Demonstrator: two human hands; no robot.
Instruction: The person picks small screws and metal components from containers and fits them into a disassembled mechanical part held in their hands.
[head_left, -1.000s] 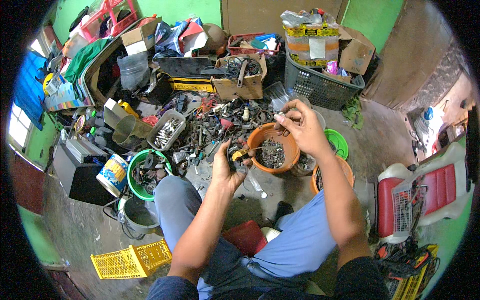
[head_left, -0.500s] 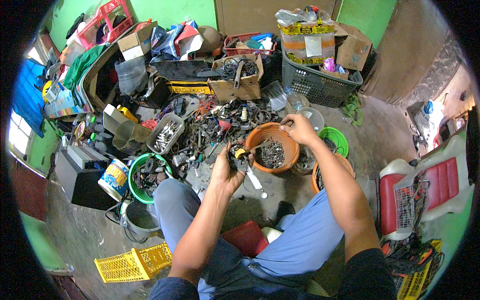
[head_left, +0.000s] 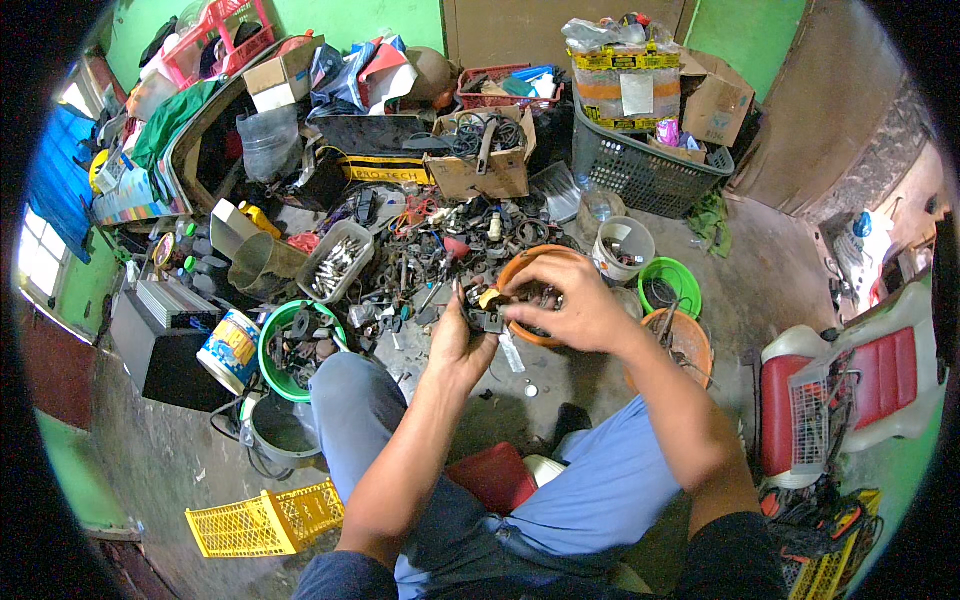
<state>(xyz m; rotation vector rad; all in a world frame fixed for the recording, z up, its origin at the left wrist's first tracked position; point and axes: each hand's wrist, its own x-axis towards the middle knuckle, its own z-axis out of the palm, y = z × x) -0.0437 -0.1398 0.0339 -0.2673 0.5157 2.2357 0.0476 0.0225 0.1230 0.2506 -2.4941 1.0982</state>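
The small dark part (head_left: 487,312) is mostly hidden by fingers, its shape unclear. The left hand (head_left: 455,335) curls closed under it; the right hand (head_left: 565,300) pinches it from above, covering the orange bowl (head_left: 512,268) beyond.

Even, fairly bright daylight enters from a glaring window (head_left: 40,262) at far left; shadows stay soft, edges bend and darken.

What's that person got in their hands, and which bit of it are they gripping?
A small dark part with a yellow bit. The left hand cups it from below, and the right hand pinches its top with the fingers. Its kind cannot be told.
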